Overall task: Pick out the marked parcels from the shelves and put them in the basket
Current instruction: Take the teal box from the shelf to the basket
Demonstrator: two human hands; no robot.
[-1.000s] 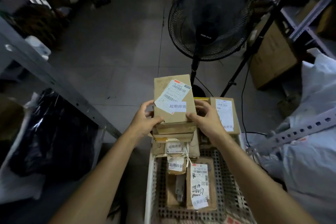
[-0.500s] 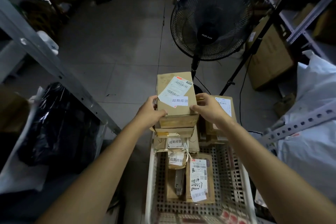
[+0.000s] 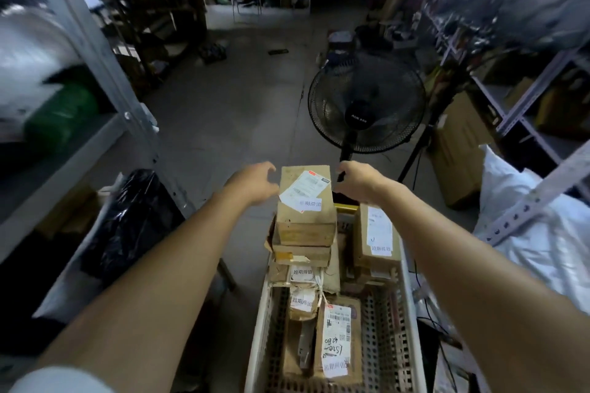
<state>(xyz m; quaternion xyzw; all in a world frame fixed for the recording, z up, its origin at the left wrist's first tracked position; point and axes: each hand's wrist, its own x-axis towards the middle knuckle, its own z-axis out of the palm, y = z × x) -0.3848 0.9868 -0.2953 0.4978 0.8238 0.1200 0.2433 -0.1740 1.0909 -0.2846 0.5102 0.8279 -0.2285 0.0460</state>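
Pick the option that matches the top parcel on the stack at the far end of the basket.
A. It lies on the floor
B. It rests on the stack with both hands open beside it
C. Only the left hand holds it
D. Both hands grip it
B: the top parcel sits on the stack in the basket, while the left hand and right hand are open at either side, gripping nothing.

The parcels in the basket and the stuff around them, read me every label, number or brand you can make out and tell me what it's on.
"超期滞留" (appears upside down): white sticker on the top parcel of the stack.
"超期滞留": sticker on the small parcel under the stack.
"L520" and "6280", handwritten, my best reading: label of the flat parcel in the basket.
Fan hub badge: too blurred.
Barcodes and fine print: too small.
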